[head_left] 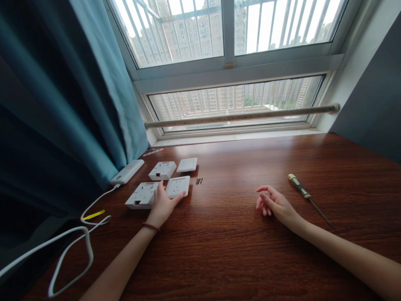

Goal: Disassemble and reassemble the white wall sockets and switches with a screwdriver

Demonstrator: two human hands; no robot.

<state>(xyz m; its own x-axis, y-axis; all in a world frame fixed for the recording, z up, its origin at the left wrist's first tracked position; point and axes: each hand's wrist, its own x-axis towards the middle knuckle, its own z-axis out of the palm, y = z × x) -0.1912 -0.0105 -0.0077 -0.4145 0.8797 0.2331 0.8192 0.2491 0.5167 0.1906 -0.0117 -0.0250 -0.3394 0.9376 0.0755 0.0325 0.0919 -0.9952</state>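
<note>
My left hand (163, 205) reaches over a white wall socket panel (178, 186), thumb along its right edge and fingers at its left side. Its fingertips are partly hidden between the panel and a white mounting box (141, 195) just to the left. Behind these lie a second white mounting box (163, 170) and another white panel (187, 164). Several small screws (199, 181) lie right of the socket panel. Loosely curled and holding nothing, my right hand (274, 204) is at the table's right side, left of a screwdriver (300, 186) with a dark and yellow handle.
A white power bank (128, 172) with a white cable (90, 246) lies by the blue curtain (125, 104) on the left. Near the cable is a yellow strip (94, 215). A window with a rail (241, 118) borders the brown wooden table (225, 251) at the back.
</note>
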